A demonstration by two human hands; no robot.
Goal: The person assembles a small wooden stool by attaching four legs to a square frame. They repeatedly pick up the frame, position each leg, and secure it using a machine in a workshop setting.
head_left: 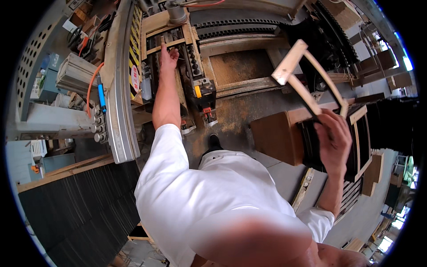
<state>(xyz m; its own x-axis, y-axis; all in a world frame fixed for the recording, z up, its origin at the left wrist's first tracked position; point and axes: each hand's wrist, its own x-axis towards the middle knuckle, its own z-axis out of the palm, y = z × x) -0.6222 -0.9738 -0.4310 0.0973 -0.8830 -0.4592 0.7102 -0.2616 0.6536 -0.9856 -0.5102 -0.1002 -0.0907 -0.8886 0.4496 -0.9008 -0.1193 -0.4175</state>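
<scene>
My left hand (168,58) reaches forward to a machine bed. One of its fingers stretches onto the near rail of a pale wooden frame (155,22) lying there, and the others are loosely bent and apart from it. On my right, my right hand (334,137) is closed round one end of another open wooden frame (291,62), raised and tilted in the air. This frame has a wide pale piece at its far end and two thin side rails. Under the raised hand stands a stack of dark frames with pale wooden edges (362,133).
A metal guard with yellow-black stripes (134,49) runs along my left, near a blue pen (102,95). Sawdust covers the machine's recess (240,66). A brown box-like block (276,138) stands at right. Dark stacked panels (80,204) lie lower left.
</scene>
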